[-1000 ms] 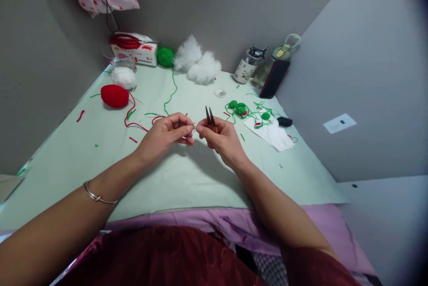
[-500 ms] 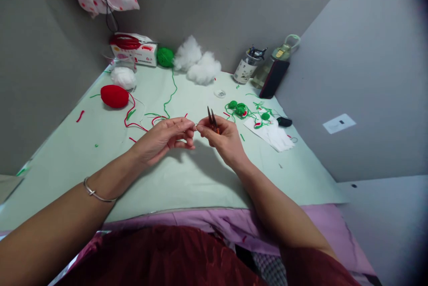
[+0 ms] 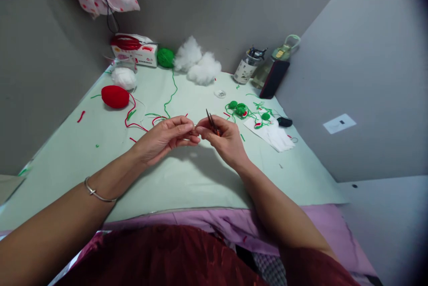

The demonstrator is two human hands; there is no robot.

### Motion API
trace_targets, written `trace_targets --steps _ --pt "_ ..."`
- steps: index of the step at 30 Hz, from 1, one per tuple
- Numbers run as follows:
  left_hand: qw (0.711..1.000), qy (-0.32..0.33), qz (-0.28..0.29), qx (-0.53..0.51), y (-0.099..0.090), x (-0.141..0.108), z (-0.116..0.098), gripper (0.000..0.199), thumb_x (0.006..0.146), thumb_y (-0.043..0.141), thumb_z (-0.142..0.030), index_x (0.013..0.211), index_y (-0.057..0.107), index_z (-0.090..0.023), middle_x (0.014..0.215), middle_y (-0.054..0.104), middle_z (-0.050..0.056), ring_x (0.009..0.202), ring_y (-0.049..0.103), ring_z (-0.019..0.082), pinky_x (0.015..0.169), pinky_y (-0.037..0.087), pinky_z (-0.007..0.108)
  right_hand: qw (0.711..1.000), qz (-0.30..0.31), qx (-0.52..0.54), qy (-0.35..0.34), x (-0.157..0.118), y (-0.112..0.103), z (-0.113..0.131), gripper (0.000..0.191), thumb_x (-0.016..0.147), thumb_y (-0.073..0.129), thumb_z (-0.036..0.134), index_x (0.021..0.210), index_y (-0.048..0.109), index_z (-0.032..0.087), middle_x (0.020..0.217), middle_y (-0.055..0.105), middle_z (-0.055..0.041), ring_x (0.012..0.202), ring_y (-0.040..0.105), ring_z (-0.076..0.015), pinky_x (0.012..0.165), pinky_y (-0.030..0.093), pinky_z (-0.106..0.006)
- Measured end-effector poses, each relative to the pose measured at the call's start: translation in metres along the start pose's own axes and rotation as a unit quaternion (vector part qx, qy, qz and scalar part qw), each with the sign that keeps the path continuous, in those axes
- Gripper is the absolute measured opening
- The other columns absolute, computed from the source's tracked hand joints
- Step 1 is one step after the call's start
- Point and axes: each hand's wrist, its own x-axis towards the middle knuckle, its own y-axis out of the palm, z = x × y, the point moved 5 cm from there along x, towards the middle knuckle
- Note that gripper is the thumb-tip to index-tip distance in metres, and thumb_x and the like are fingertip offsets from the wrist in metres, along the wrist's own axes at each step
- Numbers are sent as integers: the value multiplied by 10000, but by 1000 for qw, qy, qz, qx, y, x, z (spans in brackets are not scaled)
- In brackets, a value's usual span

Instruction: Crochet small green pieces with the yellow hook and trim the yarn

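My left hand is closed in a pinch above the middle of the table, its fingertips meeting those of my right hand. Between the two hands is something small and pale, too small to make out. My right hand is closed around a small pair of scissors, whose dark blades point up and away while an orange-brown handle sits mostly hidden in the palm. Red yarn runs from the red yarn ball toward my left hand. Green yarn trails down from the green yarn ball.
White stuffing and a tissue pack lie along the back, near a white yarn ball. To the right are small green balls, a white cloth, a pen cup, a bottle and a phone.
My hands have drawn slightly closer, and the left fingers have shifted toward the right hand. The scissors' blades have tilted a little to the left and sit closer together.
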Motion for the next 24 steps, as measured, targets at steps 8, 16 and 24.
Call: trace_targets --steps 8,16,24 --pt "1000 24 -14 8 -1 0 -4 123 817 785 -290 813 726 -182 833 747 32 813 731 159 883 609 318 998 15 46 34 1 -1 -4 333 873 696 534 920 691 205 676 561 33 567 395 -95 534 323 -257" --pt "979 138 -89 125 -9 -2 -13 156 835 786 -339 832 725 -195 887 743 15 863 732 169 897 586 329 998 58 -19 27 0 -4 0 457 1011 452 572 967 705 195 718 599 10 603 425 -103 576 338 -259" --pt "938 226 -114 235 -5 -10 -22 101 858 751 -284 844 711 -192 908 733 33 856 691 175 864 558 326 992 97 -58 47 1 -4 3 481 952 539 617 869 704 173 647 476 37 614 409 -106 593 313 -268"
